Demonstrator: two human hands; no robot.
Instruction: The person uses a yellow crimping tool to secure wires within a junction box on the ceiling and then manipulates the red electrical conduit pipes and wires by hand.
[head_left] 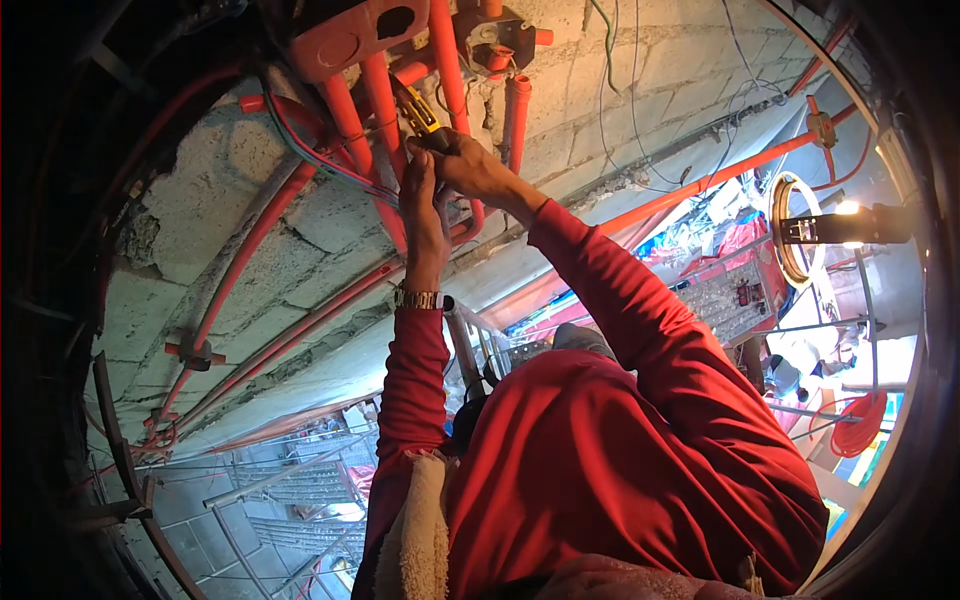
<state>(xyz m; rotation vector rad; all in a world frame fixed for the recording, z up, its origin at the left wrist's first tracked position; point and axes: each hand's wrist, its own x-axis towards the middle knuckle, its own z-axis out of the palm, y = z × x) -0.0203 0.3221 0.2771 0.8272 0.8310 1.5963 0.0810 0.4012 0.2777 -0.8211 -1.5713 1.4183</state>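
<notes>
The fingers of the right hand (476, 168) are clamped round the dark lower end of a yellow-and-black tool (424, 113), whose far end points to eleven o'clock, in among the pipes. I can't make out its kind for sure; a cutter is my guess. The left hand (426, 205) reaches up just beside it at seven o'clock, its fingertips close to the tool's lower end. Whether those fingers pinch anything I cannot tell from here.

To me this looks like close work at the pipes or their wires, with the tool raised and lined up. The next move calls for a steady left hand and fingertips clear of the tool's front end, in a tight space.

Thin wires (335, 168) come in from nine o'clock and run toward the left hand. An orange-red pipe (449, 62) stands at twelve, an orange-red box (345, 45) sits at eleven, and an open-ended stub (519, 125) is at two. A metal wristwatch (418, 299) shows at six. Farther out, a lit lamp (845, 225) glows at three, a red coil (858, 425) hangs at four, and scaffold bars (240, 548) stand at seven.
</notes>
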